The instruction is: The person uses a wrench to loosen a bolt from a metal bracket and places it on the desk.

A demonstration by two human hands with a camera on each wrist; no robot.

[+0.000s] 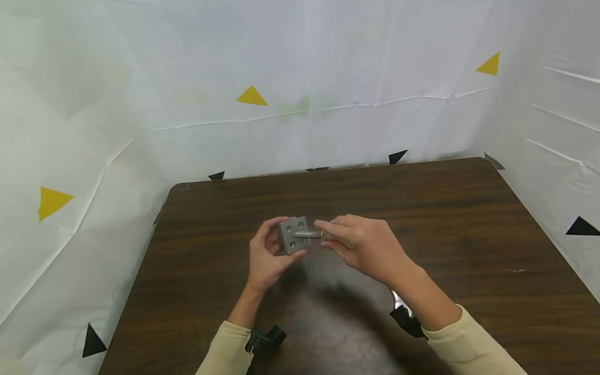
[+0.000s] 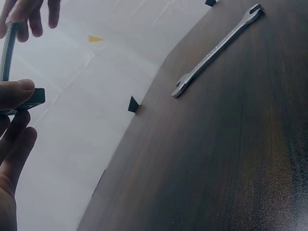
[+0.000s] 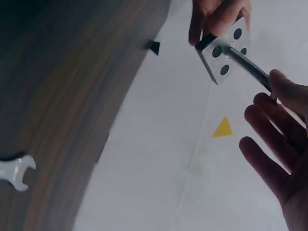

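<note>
My left hand [image 1: 276,240] grips a small grey metal block [image 1: 292,235] with several round holes, thumb below and fingers above, held over the middle of the dark wooden table [image 1: 450,219]. A threaded bolt [image 1: 309,234] sticks out of the block's central hole toward the right. My right hand [image 1: 325,235] pinches the bolt's outer end. In the right wrist view the bolt [image 3: 250,67] sits in the block [image 3: 224,50], with the right thumb and fingertips [image 3: 281,84] at its head. The left wrist view shows the block's edge [image 2: 36,96] under the left thumb.
A silver open-ended wrench [image 2: 216,48] lies flat on the table near me; in the head view only a short part of the wrench [image 1: 397,300] shows under my right forearm. White sheeting with yellow and black triangles walls in the table on three sides.
</note>
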